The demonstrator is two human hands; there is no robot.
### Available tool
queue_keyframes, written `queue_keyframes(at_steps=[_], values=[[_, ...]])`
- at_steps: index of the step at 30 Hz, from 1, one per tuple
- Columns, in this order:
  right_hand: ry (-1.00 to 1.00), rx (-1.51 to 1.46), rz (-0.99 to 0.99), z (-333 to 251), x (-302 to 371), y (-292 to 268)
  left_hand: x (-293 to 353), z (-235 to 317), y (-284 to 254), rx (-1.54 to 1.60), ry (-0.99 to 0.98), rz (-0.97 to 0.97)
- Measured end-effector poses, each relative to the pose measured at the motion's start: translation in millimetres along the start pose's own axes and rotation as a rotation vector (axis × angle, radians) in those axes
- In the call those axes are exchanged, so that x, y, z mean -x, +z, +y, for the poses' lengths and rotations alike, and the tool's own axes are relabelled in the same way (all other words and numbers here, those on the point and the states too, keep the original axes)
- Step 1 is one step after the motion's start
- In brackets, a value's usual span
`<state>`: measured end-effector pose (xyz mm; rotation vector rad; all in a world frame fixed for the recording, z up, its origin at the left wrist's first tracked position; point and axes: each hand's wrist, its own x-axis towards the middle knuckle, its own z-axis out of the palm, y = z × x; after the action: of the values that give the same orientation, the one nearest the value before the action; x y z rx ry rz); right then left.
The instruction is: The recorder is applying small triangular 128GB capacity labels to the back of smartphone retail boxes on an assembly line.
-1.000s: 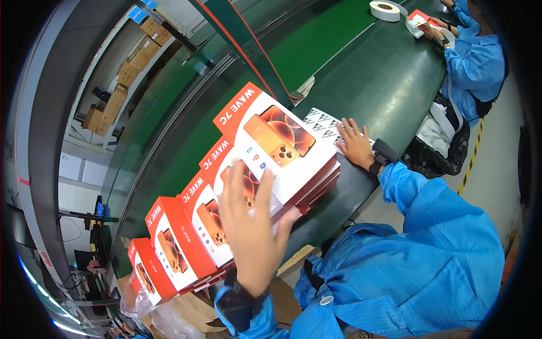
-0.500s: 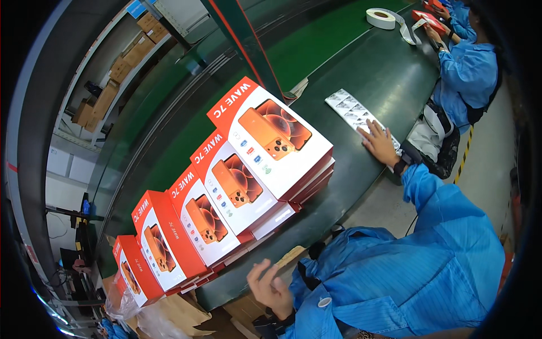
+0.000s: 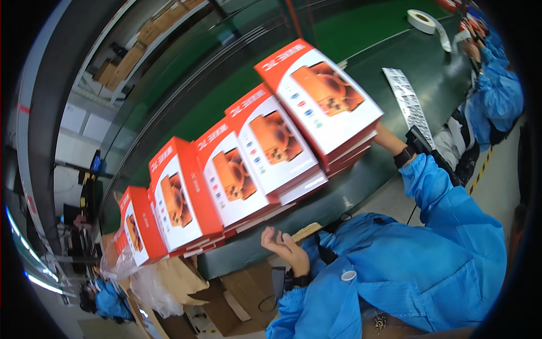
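Note:
Stacks of red-and-white phone boxes (image 3: 344, 127) stand side by side in a stepped row on the dark green bench, each showing an orange phone on its lid. My right hand (image 3: 387, 139) reaches behind the right-end stack; only its back near the wrist shows, and that stack hides the fingers. My left hand (image 3: 287, 247) hangs at the bench's near edge, below the middle stacks, palm partly up and fingers loosely bent, holding nothing. Beyond my right wrist lies a long sheet of white labels with dark prints (image 3: 407, 101).
A roll of white labels (image 3: 421, 21) sits at the far right, near a co-worker in a blue coat (image 3: 497, 85). Below the bench's near edge are an open cardboard carton (image 3: 243, 291) and clear plastic wrapping (image 3: 155, 288). A green conveyor belt (image 3: 361, 22) runs along the far side.
My right hand has left the label sheet and gone behind the right-end box stack. My left hand has turned slightly, still empty. The whole view has swung, shifting the boxes up and right.

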<state>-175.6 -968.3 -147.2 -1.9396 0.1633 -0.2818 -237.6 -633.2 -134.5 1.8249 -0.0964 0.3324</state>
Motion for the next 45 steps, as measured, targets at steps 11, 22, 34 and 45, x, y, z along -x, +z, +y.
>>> queue_keyframes(at_steps=[11,22,34,45], values=[[0.186,-0.466,-0.265,-57.2,-107.8,-9.1,-7.2,-31.9,20.9,-0.042,-0.284,0.104],[0.285,-0.541,-0.611,-18.8,-198.1,4.1,-26.3,-76.3,65.5,0.493,-0.305,0.624],[0.385,-0.587,-0.802,9.7,-189.8,21.7,-36.3,-80.6,90.8,0.861,-0.469,0.571],[0.431,-0.523,-0.822,-2.3,-174.7,14.7,-31.2,-78.3,91.5,0.792,-0.469,0.652]])
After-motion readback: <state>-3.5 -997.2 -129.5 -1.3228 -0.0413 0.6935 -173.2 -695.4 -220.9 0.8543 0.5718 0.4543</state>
